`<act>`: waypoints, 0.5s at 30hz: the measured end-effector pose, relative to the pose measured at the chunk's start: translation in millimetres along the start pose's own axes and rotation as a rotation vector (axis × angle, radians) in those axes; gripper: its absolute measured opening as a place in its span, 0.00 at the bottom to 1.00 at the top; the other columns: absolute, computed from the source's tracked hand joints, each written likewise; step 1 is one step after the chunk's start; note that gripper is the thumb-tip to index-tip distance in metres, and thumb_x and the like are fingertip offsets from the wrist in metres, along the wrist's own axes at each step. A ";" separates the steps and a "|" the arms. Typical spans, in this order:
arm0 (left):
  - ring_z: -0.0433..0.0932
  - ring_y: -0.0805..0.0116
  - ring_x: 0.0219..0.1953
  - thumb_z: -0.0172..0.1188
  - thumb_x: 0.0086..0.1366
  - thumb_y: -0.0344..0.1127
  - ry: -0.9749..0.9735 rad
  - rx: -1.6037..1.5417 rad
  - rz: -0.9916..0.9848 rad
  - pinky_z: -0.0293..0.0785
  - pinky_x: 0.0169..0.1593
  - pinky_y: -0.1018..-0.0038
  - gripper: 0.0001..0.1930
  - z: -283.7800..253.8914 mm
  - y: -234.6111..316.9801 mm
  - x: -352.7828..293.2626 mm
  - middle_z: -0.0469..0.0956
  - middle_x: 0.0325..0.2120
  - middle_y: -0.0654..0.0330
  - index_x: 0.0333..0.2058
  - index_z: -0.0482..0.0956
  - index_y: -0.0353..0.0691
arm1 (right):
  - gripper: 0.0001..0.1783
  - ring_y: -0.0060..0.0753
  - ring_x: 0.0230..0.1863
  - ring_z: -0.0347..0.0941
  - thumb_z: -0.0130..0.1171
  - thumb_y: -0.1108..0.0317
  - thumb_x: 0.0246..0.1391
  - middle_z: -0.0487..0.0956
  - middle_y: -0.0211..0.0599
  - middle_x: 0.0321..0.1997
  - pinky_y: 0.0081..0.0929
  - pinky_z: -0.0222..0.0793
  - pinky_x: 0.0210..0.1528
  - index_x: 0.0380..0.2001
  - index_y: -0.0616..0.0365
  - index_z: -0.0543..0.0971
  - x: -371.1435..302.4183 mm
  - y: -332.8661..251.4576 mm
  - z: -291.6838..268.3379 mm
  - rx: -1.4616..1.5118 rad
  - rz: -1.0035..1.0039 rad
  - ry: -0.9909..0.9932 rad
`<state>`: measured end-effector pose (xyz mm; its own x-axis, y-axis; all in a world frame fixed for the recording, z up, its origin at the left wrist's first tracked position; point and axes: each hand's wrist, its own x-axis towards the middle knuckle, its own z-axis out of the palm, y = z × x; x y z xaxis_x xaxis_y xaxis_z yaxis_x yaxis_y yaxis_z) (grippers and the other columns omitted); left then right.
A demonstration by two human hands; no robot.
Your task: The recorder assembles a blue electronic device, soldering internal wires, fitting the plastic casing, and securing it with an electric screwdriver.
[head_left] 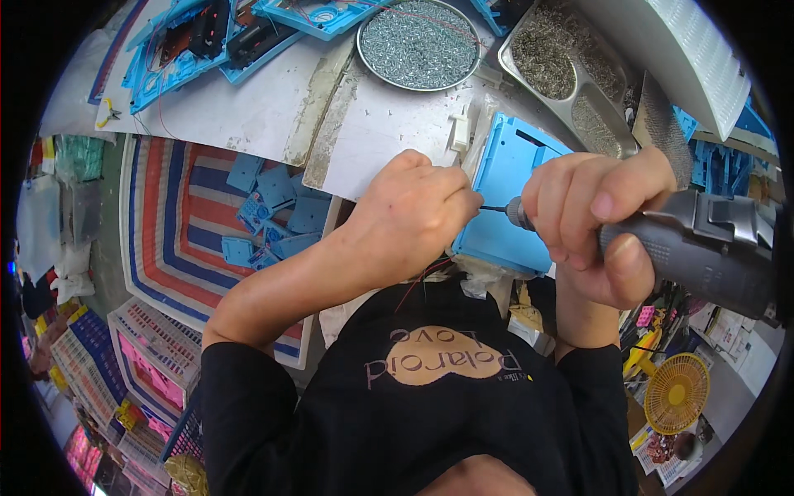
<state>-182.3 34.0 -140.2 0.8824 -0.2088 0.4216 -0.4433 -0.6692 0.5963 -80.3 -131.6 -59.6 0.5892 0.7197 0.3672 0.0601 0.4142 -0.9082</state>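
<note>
Right hand: the right hand [600, 223] is wrapped tight around a grey electric screwdriver [695, 248], fingers fully curled on its barrel, thumb laid along the top.
Screwdriver bit: the thin dark bit [495, 209] runs level to the left and meets the near left edge of a blue plastic housing [513, 198].
Left hand: the left hand [413, 215] is bunched almost into a fist, fingertips pinched together right at the tip of the bit; what they pinch is too small to tell.
Blue housing: it sits tilted at the front edge of the white worktable [389, 124], partly overhanging toward the person's chest, squeezed between the two hands.
Wires: thin red wires [422, 277] hang below the left hand, over the black shirt.
Room behind: a round metal dish of screws [419, 43] and a compartmented metal tray [571, 74] stand well back from the housing, with bare tabletop between.
Room to the left: past the table edge the space drops to a striped bag [178, 215] holding loose blue parts [273, 215].
Room to the right: crowded; a small yellow fan [676, 393] sits low beside the right forearm.
</note>
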 end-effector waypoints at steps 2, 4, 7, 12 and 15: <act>0.76 0.60 0.27 0.69 0.53 0.28 0.079 0.108 -0.013 0.68 0.37 0.66 0.07 -2.4 -8.7 -3.5 0.77 0.26 0.62 0.32 0.82 0.40 | 0.15 0.22 0.15 0.65 0.60 0.57 0.62 0.69 0.22 0.15 0.28 0.64 0.25 0.40 0.53 0.69 -5.4 4.4 0.5 -0.008 0.018 0.024; 0.76 0.59 0.26 0.68 0.55 0.28 0.158 0.103 -0.107 0.68 0.36 0.65 0.05 -3.6 -14.1 -8.7 0.77 0.25 0.61 0.31 0.82 0.40 | 0.15 0.23 0.15 0.65 0.61 0.57 0.62 0.68 0.22 0.15 0.28 0.64 0.25 0.39 0.53 0.69 -11.5 8.6 2.5 -0.034 0.042 0.066; 0.75 0.57 0.25 0.68 0.57 0.29 0.209 -0.019 -0.269 0.66 0.33 0.65 0.06 -1.5 -12.7 -18.9 0.75 0.23 0.60 0.26 0.79 0.40 | 0.15 0.23 0.16 0.65 0.64 0.58 0.60 0.68 0.23 0.15 0.28 0.63 0.25 0.37 0.54 0.69 -17.2 11.0 11.0 -0.097 0.109 0.093; 0.72 0.56 0.24 0.70 0.55 0.29 0.118 -0.032 -0.193 0.65 0.33 0.65 0.12 0.6 -7.4 -24.9 0.72 0.21 0.60 0.22 0.72 0.42 | 0.15 0.26 0.17 0.66 0.66 0.62 0.58 0.70 0.28 0.16 0.29 0.65 0.26 0.31 0.55 0.69 -23.2 20.4 6.1 -0.360 0.121 -0.065; 0.74 0.58 0.26 0.71 0.53 0.29 0.178 -0.048 -0.159 0.65 0.38 0.65 0.11 6.3 -5.6 -23.2 0.73 0.22 0.61 0.25 0.74 0.43 | 0.15 0.27 0.17 0.67 0.67 0.64 0.57 0.70 0.29 0.16 0.29 0.66 0.26 0.29 0.56 0.69 -21.8 26.1 10.8 -0.346 0.059 -0.085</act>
<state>-199.3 38.1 -157.7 0.9020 0.0282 0.4309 -0.3118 -0.6478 0.6951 -100.3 -130.5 -89.2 0.5318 0.7866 0.3139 0.3051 0.1678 -0.9374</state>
